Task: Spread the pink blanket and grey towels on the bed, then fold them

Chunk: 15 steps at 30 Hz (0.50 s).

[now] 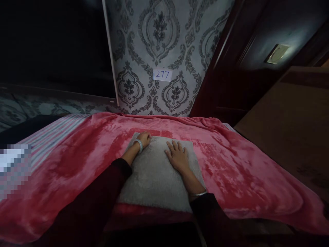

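Dark sleeves [89, 195] come in closest to me, from seven and five o'clock, both reaching over a grey cloth [156, 178]. It lies flat on a red blanket [223, 164], roughly square, so I can't pick out a long axis. Taking its middle as the clock's centre, with the wall [158, 37] at twelve, the left hand [144, 139] sits at eleven, right by the far edge. Its fingers look curled in; whether they pinch the cloth I cannot tell. Most of the cloth lies towards five o'clock from them, while its far left corner is just beside them, towards ten.

The right hand [178, 156] rests at one o'clock, palm down, fingers somewhat spread and pressing nothing together. It is the nearer of the two to the cloth's middle, which lies about seven o'clock from its fingers.

Further out, a striped sheet [59, 132] shows at ten, beside the blanket. A black screen [56, 44] hangs at eleven, a numbered label [162, 74] is at twelve, and dark red woodwork [218, 82] stands at one.
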Each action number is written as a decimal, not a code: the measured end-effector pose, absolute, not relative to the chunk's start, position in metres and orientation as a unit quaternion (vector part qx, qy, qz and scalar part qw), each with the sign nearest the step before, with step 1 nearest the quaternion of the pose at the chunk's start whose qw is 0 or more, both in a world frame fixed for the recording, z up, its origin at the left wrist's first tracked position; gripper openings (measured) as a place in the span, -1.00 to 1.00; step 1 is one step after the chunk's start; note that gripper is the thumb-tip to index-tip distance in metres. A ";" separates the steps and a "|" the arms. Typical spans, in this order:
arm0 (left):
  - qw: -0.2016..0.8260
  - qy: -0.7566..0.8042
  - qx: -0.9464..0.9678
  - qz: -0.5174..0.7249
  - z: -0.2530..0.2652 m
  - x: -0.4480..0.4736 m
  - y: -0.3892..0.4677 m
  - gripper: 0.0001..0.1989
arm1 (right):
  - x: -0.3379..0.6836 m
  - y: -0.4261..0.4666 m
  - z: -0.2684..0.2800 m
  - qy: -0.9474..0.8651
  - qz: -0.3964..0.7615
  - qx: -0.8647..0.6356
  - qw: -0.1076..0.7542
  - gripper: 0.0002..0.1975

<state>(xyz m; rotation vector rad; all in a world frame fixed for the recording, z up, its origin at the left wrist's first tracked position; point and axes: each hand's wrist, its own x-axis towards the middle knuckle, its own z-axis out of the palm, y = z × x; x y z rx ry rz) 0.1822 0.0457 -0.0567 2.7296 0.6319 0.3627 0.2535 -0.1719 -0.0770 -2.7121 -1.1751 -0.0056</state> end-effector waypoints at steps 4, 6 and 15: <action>0.173 0.240 0.945 0.137 -0.062 0.188 0.049 -0.82 | 0.253 -0.172 -0.076 -0.394 -0.006 -0.915 0.087 -0.42; 0.170 0.251 0.942 0.144 -0.064 0.191 0.050 -0.83 | 0.253 -0.173 -0.076 -0.394 -0.008 -0.915 0.085 -0.42; 0.158 0.219 0.955 0.126 -0.059 0.180 0.044 -0.65 | 0.254 -0.171 -0.078 -0.391 -0.003 -0.916 0.088 -0.42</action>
